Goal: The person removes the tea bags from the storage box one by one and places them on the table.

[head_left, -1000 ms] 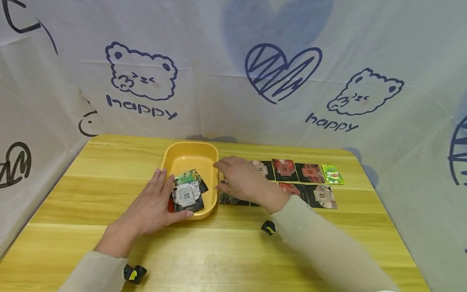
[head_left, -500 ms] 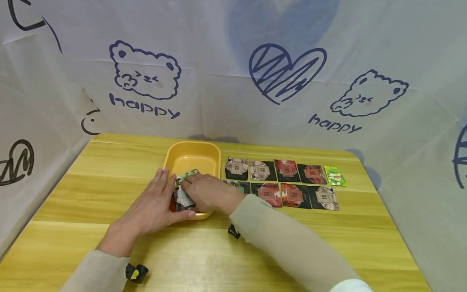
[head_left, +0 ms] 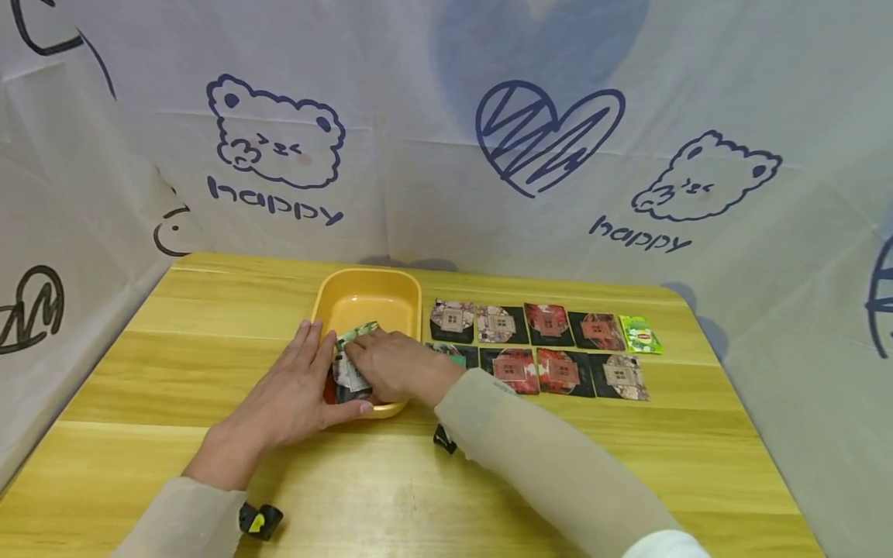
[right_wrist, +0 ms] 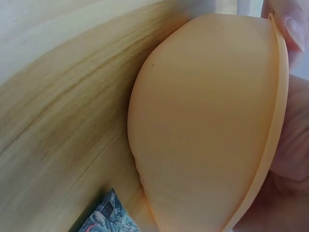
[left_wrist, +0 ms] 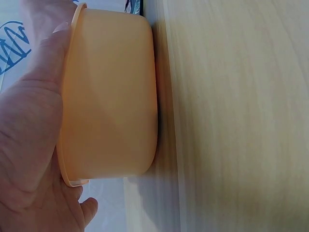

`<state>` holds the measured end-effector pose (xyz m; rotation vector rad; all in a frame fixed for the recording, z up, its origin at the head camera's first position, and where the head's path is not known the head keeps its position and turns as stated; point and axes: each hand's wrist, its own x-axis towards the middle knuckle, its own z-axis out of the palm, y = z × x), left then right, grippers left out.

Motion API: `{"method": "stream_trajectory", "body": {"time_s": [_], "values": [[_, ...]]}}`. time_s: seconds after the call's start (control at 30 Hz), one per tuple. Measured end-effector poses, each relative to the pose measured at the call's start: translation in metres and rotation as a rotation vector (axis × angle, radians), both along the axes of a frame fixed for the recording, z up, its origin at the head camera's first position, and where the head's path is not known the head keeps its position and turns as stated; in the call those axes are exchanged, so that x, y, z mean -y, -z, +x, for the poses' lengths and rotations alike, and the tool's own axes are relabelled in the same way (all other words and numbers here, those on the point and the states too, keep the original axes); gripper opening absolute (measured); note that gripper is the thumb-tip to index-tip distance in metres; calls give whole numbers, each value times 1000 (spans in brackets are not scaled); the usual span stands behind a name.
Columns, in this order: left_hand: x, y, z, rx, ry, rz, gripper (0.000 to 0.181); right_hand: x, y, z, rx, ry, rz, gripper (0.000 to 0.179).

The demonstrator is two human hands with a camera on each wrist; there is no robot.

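Note:
In the head view, my left hand [head_left: 282, 391] holds the near left corner of a yellow plastic tub [head_left: 377, 279]. Its thumb lies over the front rim and its fingers run along the left side. The left wrist view shows that hand against the tub's wall [left_wrist: 111, 96]. Inside the tub, my right hand [head_left: 401, 364] grips a white-and-black tea bag sachet [head_left: 346, 377], which looks tilted. A green-topped sachet [head_left: 359, 333] lies behind it, and a bit of red shows underneath. The right fingertips are partly hidden by the hand, and in the right wrist view by the tub.
Right of the tub, two rows of flat tea sachets [head_left: 512, 370] lie on the wooden table [head_left: 446, 496]. A green-and-yellow sachet [head_left: 640, 335] ends the back row. A white printed cloth [head_left: 412, 194] hangs behind the table.
My right hand has moved left from the tub's right rim into the tub, onto the white-and-black sachet, and stays there. The left hand keeps its place.

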<state>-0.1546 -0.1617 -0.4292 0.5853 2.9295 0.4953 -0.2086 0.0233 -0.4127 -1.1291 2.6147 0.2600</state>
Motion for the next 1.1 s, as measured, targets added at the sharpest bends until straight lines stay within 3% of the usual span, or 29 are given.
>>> {"method": "stream_trajectory", "body": {"time_s": [0.57,1.1], "values": [[-2,0,-1,14,-2,4,134,-7,-2,-3,11,24,-79,98],[-1,1,0,13,-20,12,130,-39,-45,-11,77,137,-277,102]]}}
